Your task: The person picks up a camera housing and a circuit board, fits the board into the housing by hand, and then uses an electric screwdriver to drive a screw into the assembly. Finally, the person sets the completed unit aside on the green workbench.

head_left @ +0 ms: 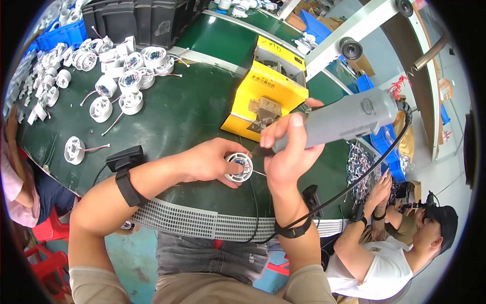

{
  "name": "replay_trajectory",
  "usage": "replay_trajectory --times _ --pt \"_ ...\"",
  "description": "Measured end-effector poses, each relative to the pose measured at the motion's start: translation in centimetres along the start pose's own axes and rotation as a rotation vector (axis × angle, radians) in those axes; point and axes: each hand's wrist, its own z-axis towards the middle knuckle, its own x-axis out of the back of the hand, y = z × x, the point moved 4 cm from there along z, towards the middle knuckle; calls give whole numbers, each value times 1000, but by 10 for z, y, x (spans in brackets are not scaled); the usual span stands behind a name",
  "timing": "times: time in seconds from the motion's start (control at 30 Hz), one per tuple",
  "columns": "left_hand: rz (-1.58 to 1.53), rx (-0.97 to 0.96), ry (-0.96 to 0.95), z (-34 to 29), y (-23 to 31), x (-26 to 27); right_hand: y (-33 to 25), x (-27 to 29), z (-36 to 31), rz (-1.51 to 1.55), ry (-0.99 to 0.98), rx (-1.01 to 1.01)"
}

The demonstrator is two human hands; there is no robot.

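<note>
From the head view, I hold the white round housing (246,170) in my left hand (212,161), thumb over its face and fingers behind, just above the near part of the green counter (174,129). My right hand (289,159) is wrapped round the front end of the grey electric screwdriver (347,119), whose dark nose points at the housing's rim. I cannot tell whether the bit is seated on a screw.

To do this well, I should brace the housing firmly so that it does not spin under the torque, and keep my left fingertips out of the bit's line. The screwdriver leans well over, so I would turn the housing until bit and hole line up, then press lightly and ease off once the screw bottoms. The thin white wire (259,173) trails out toward my right hand; it should stay clear of the bit. The black cable (372,167) crosses by my right wrist and wants slack. The yellow screw feeder (244,99) stands just beyond.
</note>
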Motion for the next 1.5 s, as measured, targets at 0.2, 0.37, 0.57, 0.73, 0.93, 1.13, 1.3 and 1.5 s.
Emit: replay_trajectory --times 0.2,0.37,0.57,0.73,0.93,1.13,1.3,1.5 --pt "38 11 3 -1 3 0 4 -2 -14 -5 -48 -38" --pt "37 27 9 -2 5 -1 5 1 -13 5 -52 -38" --pt "13 16 -11 -1 0 0 8 0 -15 15 -53 -70" --pt "3 26 -12 0 3 -2 13 3 -14 -27 -72 -35" --pt "-7 32 -20 1 1 3 19 1 -12 30 -84 -64" --pt "19 28 -4 -2 3 2 21 -1 -15 70 -158 -64" --pt "152 100 20 -18 20 3 13 9 -15 191 -68 -52" --pt "1263 -226 840 -70 83 56 6 20 -6 -17 41 15"
